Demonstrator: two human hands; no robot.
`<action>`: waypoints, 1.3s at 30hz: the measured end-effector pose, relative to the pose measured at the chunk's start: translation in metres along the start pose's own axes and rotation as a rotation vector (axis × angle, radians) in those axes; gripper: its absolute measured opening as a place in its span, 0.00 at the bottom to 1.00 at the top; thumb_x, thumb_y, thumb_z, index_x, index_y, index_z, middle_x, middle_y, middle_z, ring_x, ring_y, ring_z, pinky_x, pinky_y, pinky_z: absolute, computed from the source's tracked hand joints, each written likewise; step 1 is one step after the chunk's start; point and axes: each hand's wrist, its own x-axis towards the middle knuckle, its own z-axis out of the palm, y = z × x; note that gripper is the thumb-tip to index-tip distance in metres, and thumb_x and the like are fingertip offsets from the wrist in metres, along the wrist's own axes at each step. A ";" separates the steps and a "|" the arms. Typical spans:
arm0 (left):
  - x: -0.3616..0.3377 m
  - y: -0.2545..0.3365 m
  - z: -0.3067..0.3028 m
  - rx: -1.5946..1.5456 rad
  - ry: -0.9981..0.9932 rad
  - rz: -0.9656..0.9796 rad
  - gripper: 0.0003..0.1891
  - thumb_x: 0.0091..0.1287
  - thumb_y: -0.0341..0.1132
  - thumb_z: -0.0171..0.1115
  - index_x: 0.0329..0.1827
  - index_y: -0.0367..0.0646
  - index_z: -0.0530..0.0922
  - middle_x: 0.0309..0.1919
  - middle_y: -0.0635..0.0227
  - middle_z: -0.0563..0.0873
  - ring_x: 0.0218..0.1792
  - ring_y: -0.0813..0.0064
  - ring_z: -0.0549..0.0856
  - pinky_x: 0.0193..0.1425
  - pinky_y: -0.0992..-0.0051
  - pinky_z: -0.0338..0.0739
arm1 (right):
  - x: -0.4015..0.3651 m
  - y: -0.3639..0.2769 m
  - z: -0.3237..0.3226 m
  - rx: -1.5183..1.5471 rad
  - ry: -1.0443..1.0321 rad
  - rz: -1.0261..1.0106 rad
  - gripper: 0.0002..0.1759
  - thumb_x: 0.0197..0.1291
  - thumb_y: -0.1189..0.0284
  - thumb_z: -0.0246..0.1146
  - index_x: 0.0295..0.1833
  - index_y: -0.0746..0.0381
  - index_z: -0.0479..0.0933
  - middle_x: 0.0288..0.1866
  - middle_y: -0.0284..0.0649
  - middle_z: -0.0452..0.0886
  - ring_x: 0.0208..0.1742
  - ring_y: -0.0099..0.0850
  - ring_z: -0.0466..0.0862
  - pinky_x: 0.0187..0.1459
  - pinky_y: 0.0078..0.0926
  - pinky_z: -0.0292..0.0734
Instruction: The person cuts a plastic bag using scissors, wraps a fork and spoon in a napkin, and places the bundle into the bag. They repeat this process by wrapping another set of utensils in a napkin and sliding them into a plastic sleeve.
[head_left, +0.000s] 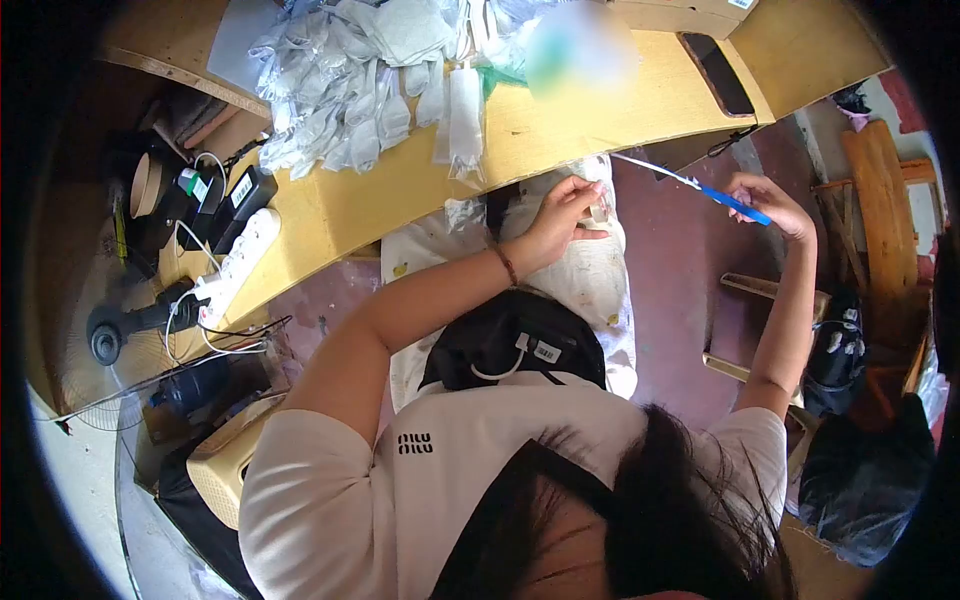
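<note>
My left hand is above my lap at the table's front edge, fingers curled around a small pale piece that I cannot make out clearly. Out to the right, my right hand is closed on the blue handle of a long, thin tool. Its narrow whitish shaft points left toward the table edge, and its exact kind does not show. Light trousers cover my legs under both hands.
Many pale grey fabric pieces in clear bags are heaped on the wooden table. A phone lies at the right. A white power strip with cables and a fan are at the left. A blurred patch covers part of the tabletop.
</note>
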 end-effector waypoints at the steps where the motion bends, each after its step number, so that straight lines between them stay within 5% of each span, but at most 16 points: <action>1: -0.001 0.001 0.001 -0.011 -0.007 -0.009 0.08 0.69 0.43 0.53 0.41 0.50 0.70 0.50 0.70 0.78 0.48 0.72 0.81 0.46 0.63 0.80 | -0.001 0.001 -0.002 0.001 -0.017 0.002 0.14 0.42 0.67 0.65 0.34 0.62 0.74 0.27 0.29 0.71 0.32 0.18 0.71 0.33 0.14 0.64; 13: 0.000 0.003 -0.001 -0.015 -0.004 -0.047 0.08 0.68 0.41 0.55 0.41 0.49 0.71 0.47 0.71 0.79 0.46 0.73 0.82 0.44 0.64 0.80 | 0.044 -0.020 -0.002 -0.171 -0.164 0.018 0.18 0.43 0.75 0.66 0.44 0.66 0.79 0.28 0.29 0.77 0.31 0.16 0.73 0.31 0.16 0.67; 19: -0.006 -0.019 -0.004 0.252 -0.130 -0.077 0.12 0.66 0.42 0.57 0.44 0.45 0.76 0.42 0.72 0.80 0.44 0.77 0.81 0.41 0.70 0.81 | 0.046 -0.032 -0.002 -0.198 -0.184 0.052 0.17 0.42 0.76 0.68 0.42 0.66 0.79 0.28 0.31 0.78 0.31 0.17 0.74 0.32 0.17 0.69; 25: -0.010 -0.011 0.003 0.170 -0.104 -0.146 0.14 0.67 0.45 0.57 0.45 0.44 0.77 0.42 0.72 0.81 0.42 0.81 0.80 0.40 0.76 0.80 | 0.026 -0.043 -0.006 -0.316 -0.243 0.064 0.14 0.41 0.79 0.63 0.39 0.67 0.78 0.28 0.33 0.77 0.30 0.19 0.74 0.32 0.16 0.70; 29: -0.009 -0.005 0.001 0.174 -0.114 -0.161 0.17 0.65 0.49 0.57 0.44 0.45 0.77 0.42 0.74 0.81 0.41 0.82 0.79 0.41 0.75 0.78 | 0.008 -0.056 -0.015 -0.141 -0.085 0.058 0.19 0.40 0.85 0.63 0.43 0.68 0.80 0.36 0.36 0.82 0.36 0.20 0.77 0.39 0.18 0.73; 30: -0.008 -0.002 0.001 0.185 -0.124 -0.185 0.17 0.66 0.50 0.57 0.45 0.46 0.77 0.42 0.75 0.81 0.42 0.83 0.79 0.41 0.75 0.77 | 0.006 -0.068 -0.018 -0.419 -0.021 0.020 0.22 0.41 0.88 0.61 0.47 0.66 0.80 0.41 0.38 0.83 0.40 0.22 0.79 0.43 0.19 0.75; 39: -0.008 0.013 0.001 0.178 -0.224 -0.042 0.16 0.65 0.43 0.60 0.50 0.45 0.75 0.48 0.73 0.79 0.46 0.83 0.77 0.43 0.76 0.76 | 0.084 -0.043 0.036 -0.609 0.392 -0.217 0.22 0.46 0.88 0.61 0.50 0.64 0.78 0.46 0.45 0.80 0.44 0.32 0.81 0.48 0.27 0.74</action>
